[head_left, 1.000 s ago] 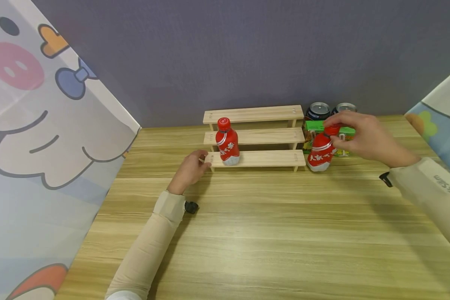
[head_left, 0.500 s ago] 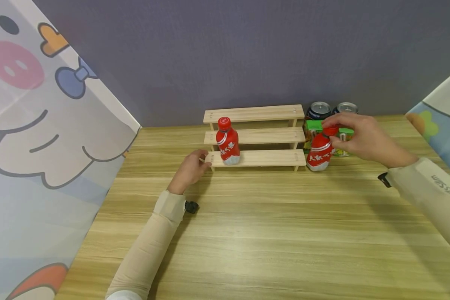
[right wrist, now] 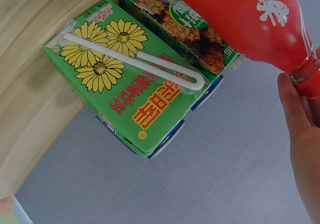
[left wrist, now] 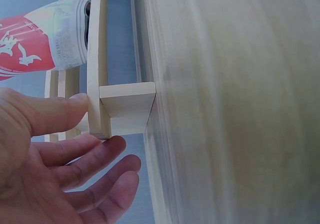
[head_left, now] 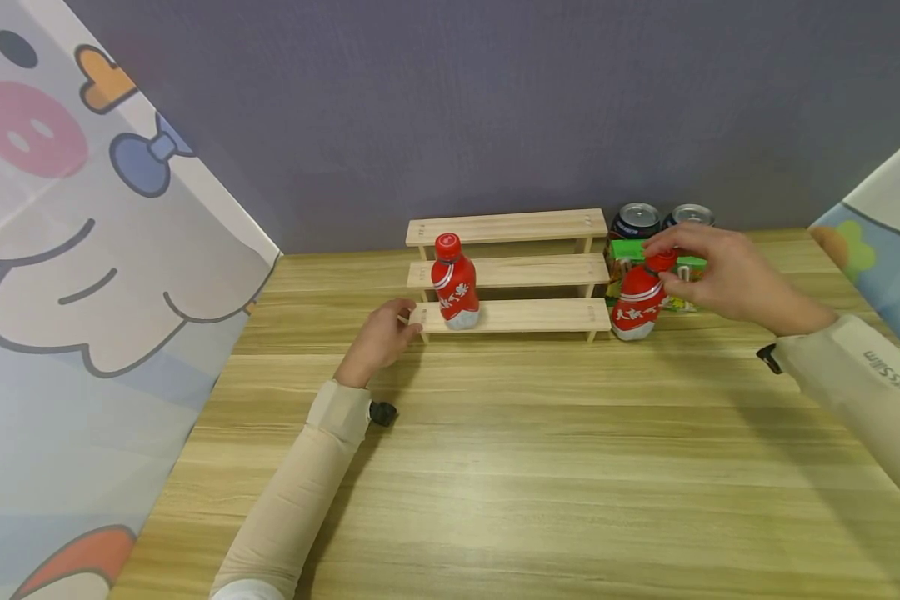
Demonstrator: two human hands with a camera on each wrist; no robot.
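A three-tier wooden rack [head_left: 528,315] stands on the table against the back wall. On its lowest step, towards the left, a red drink bottle [head_left: 456,292] stands upright. My left hand [head_left: 380,340] holds the left end of that step; in the left wrist view the thumb lies on the board's top face and fingers curl at its end. My right hand [head_left: 720,271] pinches a second red bottle [head_left: 639,302] by its cap and neck. This bottle tilts slightly beside the rack's right end. Whether its base touches the table cannot be told.
Behind the right-hand bottle stand green drink cartons [right wrist: 115,78], one with a white straw [right wrist: 135,61]. Dark cans [head_left: 637,218] sit behind them by the grey wall [head_left: 450,108]. Cartoon-printed panels [head_left: 120,250] flank the wooden table [head_left: 540,467].
The bottle in my right hand has shifted slightly left, towards the rack. My left hand keeps its place at the rack's end.
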